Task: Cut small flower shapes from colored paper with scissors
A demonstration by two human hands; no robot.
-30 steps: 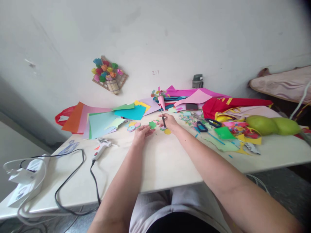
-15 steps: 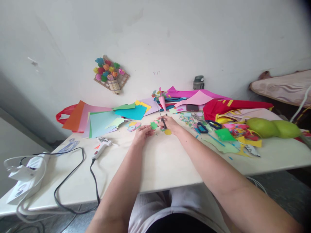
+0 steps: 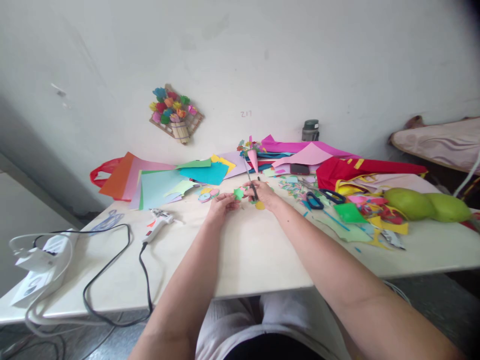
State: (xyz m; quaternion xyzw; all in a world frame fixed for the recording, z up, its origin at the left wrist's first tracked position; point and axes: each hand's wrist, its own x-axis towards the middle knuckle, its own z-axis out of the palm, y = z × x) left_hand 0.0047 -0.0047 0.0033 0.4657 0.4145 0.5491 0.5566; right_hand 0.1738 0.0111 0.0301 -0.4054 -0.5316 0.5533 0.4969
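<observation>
My left hand (image 3: pixel 224 202) pinches a small green paper piece (image 3: pixel 239 193) with a notched edge, low over the table. Close on its right, my right hand (image 3: pixel 263 193) is closed around dark-handled scissors (image 3: pixel 254 190), whose blades point up and away from me. A yellow paper circle (image 3: pixel 260 205) lies under the right hand. Left of the hands is a little group of coloured paper circles (image 3: pixel 209 194). Behind the scissors stands a pink paper cone (image 3: pixel 253 161) with small paper flowers at its top.
A glue gun (image 3: pixel 158 226) with a black cord and a power strip (image 3: pixel 43 267) are on the left. Coloured paper sheets (image 3: pixel 157 187) lie at the back. To the right are blue-handled scissors (image 3: pixel 314 201), paper scraps and a red cloth (image 3: pixel 333 171).
The view has shifted slightly, so everything sits a little further right. The green piece has turned slightly between my hands; both hands keep their hold.
</observation>
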